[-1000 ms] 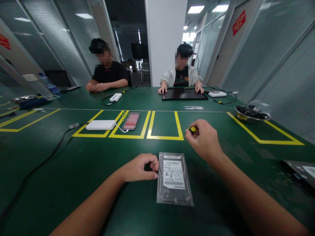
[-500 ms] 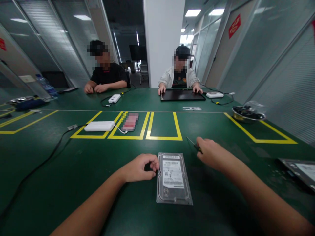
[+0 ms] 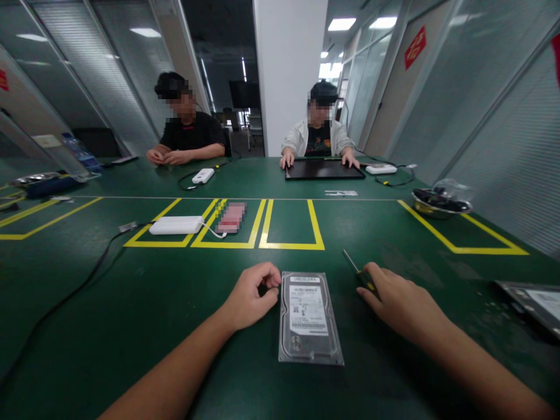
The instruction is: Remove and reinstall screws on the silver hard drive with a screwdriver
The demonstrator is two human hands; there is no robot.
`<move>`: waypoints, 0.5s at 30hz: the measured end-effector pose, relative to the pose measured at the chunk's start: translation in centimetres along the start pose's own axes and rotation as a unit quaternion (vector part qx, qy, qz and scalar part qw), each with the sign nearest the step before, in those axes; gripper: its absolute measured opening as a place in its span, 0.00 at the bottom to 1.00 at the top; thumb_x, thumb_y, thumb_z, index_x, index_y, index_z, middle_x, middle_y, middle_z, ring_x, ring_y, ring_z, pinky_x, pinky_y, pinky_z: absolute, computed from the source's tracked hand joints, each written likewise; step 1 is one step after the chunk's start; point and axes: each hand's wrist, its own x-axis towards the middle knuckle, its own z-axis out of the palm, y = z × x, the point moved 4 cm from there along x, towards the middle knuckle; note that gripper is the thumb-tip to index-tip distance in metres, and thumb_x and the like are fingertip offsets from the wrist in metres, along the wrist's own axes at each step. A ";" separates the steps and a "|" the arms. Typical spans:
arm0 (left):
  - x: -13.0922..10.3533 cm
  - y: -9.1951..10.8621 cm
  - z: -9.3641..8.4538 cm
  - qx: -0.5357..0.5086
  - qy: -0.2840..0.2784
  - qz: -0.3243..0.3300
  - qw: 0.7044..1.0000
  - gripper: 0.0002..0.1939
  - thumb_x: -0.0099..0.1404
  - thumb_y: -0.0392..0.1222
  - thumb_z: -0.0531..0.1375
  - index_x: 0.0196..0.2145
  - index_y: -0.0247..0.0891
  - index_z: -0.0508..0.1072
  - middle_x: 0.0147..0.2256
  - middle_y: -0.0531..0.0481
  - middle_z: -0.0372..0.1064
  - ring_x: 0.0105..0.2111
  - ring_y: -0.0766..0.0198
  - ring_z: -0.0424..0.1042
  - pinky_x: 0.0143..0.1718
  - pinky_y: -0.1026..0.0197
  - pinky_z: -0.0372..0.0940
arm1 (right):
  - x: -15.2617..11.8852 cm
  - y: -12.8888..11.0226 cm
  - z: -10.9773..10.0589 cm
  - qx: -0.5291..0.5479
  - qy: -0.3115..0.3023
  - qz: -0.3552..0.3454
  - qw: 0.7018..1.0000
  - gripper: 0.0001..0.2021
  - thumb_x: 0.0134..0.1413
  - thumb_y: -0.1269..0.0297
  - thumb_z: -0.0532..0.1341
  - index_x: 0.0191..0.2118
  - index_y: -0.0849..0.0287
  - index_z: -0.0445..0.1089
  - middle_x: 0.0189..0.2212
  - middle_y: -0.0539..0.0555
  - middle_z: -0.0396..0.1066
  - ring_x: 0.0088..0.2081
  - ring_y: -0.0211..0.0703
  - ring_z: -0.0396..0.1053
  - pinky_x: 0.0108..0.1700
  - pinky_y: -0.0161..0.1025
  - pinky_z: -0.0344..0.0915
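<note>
Glass partitions point(image 3: 490, 122) and a white pillar point(image 3: 293, 76) frame a shared workroom, seen here from the near side of a long green table point(image 3: 131, 315) marked out in yellow tape point(image 3: 291, 246). Across it sit a co-worker in black point(image 3: 195, 137) and another in a pale jacket point(image 3: 341, 137), whose hands rest on a dark panel point(image 3: 324, 169). A metal bowl point(image 3: 435, 213) of dark items stands to the right, a white block point(image 3: 177, 224) to the left.

Front and centre, a hard drive point(image 3: 310, 318) lies flat, label up, between two bare hands. The left hand point(image 3: 254, 296) curls loosely at its left edge, thumb and forefinger apart, with nothing visible in their hold; contact is hard to tell from here. The right hand point(image 3: 396, 297), well clear on the other side, has its fingers closed around a slim screwdriver point(image 3: 351, 261), tip slanting away from the drive.

Good work here, it seems, calls for the left fingers to brace the drive's edge, the shaft to stand upright, and the small tip to seat squarely before any turn.
</note>
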 end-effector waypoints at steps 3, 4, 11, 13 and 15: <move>-0.4 0.2 -0.2 0.036 0.093 -0.008 0.995 0.04 0.57 0.31 0.55 0.29 0.38 0.65 0.28 0.53 0.63 0.29 0.64 0.63 0.33 0.62 0.59 | -0.4 0.4 0.4 0.005 0.015 -0.012 1.000 0.15 0.67 0.56 0.55 0.54 0.56 0.59 0.47 0.57 0.67 0.44 0.52 0.70 0.38 0.46 0.68; -0.6 0.3 -0.2 0.049 0.124 -0.011 0.991 0.04 0.57 0.31 0.55 0.29 0.38 0.65 0.27 0.53 0.62 0.29 0.64 0.62 0.33 0.61 0.58 | -0.5 0.4 0.6 0.005 0.021 -0.017 1.000 0.16 0.66 0.56 0.55 0.55 0.55 0.59 0.48 0.57 0.66 0.45 0.52 0.70 0.39 0.46 0.68; -0.6 -0.1 0.2 0.071 0.177 -0.026 0.981 0.04 0.57 0.32 0.56 0.28 0.39 0.66 0.26 0.53 0.63 0.27 0.64 0.63 0.30 0.62 0.58 | -1.3 2.0 1.3 0.033 0.106 -0.036 0.993 0.21 0.63 0.51 0.54 0.57 0.56 0.63 0.53 0.59 0.63 0.48 0.53 0.68 0.40 0.48 0.71; -0.5 -0.3 0.4 0.066 0.175 -0.030 0.982 0.04 0.57 0.32 0.56 0.27 0.38 0.66 0.25 0.54 0.63 0.26 0.65 0.63 0.29 0.63 0.58 | -1.3 3.4 1.3 0.056 0.119 -0.028 0.991 0.22 0.64 0.49 0.51 0.55 0.56 0.66 0.53 0.60 0.63 0.47 0.55 0.68 0.42 0.51 0.71; -0.3 -0.5 0.6 0.060 0.173 -0.032 0.983 0.04 0.57 0.32 0.56 0.27 0.38 0.66 0.25 0.54 0.63 0.25 0.66 0.62 0.28 0.63 0.58 | -1.1 5.1 1.2 0.088 0.135 -0.025 0.987 0.23 0.64 0.48 0.48 0.52 0.57 0.68 0.51 0.61 0.66 0.48 0.55 0.69 0.48 0.54 0.69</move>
